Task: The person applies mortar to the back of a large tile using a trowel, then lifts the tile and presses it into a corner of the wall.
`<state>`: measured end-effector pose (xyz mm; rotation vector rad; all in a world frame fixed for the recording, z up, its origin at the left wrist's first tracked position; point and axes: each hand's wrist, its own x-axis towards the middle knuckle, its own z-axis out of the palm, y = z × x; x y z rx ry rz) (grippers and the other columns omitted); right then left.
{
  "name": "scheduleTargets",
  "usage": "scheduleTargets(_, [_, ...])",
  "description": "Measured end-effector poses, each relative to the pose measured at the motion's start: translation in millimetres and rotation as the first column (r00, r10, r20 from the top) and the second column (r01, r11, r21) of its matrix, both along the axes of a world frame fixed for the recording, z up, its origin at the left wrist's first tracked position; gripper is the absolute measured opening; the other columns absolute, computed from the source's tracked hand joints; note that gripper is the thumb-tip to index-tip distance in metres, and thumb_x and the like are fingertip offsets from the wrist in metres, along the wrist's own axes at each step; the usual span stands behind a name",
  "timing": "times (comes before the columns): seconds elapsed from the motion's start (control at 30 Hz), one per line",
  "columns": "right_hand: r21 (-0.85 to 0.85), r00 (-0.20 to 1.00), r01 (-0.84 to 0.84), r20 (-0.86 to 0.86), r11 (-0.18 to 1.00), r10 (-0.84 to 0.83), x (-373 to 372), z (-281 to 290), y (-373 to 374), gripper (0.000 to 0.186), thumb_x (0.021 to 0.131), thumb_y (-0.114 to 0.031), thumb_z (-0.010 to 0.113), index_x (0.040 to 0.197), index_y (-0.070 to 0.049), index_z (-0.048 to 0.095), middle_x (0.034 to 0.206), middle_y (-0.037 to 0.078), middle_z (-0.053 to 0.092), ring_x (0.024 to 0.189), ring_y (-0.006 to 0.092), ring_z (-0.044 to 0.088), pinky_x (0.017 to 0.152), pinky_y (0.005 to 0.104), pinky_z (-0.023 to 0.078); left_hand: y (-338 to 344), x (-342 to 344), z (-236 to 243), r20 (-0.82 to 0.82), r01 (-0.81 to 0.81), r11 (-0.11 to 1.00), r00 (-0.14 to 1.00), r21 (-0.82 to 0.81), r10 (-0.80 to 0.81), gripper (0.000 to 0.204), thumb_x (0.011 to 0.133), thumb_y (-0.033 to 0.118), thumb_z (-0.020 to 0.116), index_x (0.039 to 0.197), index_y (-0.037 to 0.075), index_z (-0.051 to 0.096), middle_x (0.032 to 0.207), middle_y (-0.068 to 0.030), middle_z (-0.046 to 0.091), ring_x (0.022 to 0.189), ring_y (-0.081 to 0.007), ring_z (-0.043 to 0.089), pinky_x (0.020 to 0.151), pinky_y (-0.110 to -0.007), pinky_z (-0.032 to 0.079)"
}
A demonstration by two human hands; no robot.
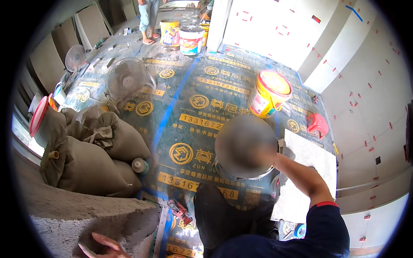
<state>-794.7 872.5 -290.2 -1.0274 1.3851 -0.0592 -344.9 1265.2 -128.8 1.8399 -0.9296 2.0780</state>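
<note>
My right arm reaches forward to a round bucket (229, 144) on the floor at centre. My right hand (266, 158) is over or in the bucket, blurred along with its middle, so its fingers and anything in them are indistinct. A pale board with a ridged coating (307, 182) lies just right of the bucket, under my forearm. At the lower left my left hand (101, 245) is beside a rough concrete surface (64, 215), its fingers curved and apart, holding nothing.
Sacks (94, 163) pile at the left, near fans (127, 79) and a red tool (180, 211). A yellow bucket (258, 94) and a red stool (317, 124) stand ahead on the protective sheeting (167, 99). Another person (148, 21) stands at the back near buckets (191, 41). Tiled walls (361, 129) line the right.
</note>
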Motion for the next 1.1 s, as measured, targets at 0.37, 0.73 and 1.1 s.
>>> scheduleTargets(0.37, [-0.041, 0.994, 0.043, 0.098, 0.998, -0.039, -19, 10, 2, 0.013, 0.076, -0.013, 0.068, 0.073, -0.001, 0.062, 0.059, 0.006, 0.054, 0.05, 0.0172, 0.051, 0.046, 0.0323, 0.04, -3, -4, -2, -0.058, 0.027, 1.0, 0.998, 0.001, -0.027, 0.04, 0.084, 0.024, 0.069, 0.116, 0.001, 0.061, 0.13, -0.0238, 0.048, 0.124, -0.0383, 0.044, 0.1, -0.055, 0.04])
scheduleTargets(0.73, [-0.264, 0.971, 0.139, 0.226, 0.954, -0.079, -36, 47, 39, 0.011, 0.073, -0.009, 0.068, 0.072, -0.001, 0.061, 0.06, 0.005, 0.052, 0.049, 0.0147, 0.049, 0.045, 0.0285, 0.037, 3, -2, -8, -0.071, 0.048, 0.999, 0.996, -0.02, -0.05, 0.037, 0.086, 0.024, 0.066, 0.119, 0.007, 0.062, 0.134, -0.0199, 0.048, 0.126, -0.0377, 0.043, 0.1, -0.05, 0.041])
scheduleTargets(1.1, [-0.333, 0.848, 0.479, 0.413, 0.812, -0.332, -144, 155, 116, 0.013, 0.08, -0.015, 0.061, 0.08, -0.004, 0.054, 0.066, 0.001, 0.048, 0.053, 0.0107, 0.048, 0.046, 0.024, 0.04, 1, -7, 0, -0.048, 0.097, 0.995, 0.994, 0.02, -0.096, 0.037, 0.089, 0.034, 0.058, 0.111, 0.005, 0.062, 0.137, -0.0299, 0.036, 0.126, -0.0497, 0.034, 0.098, -0.065, 0.031])
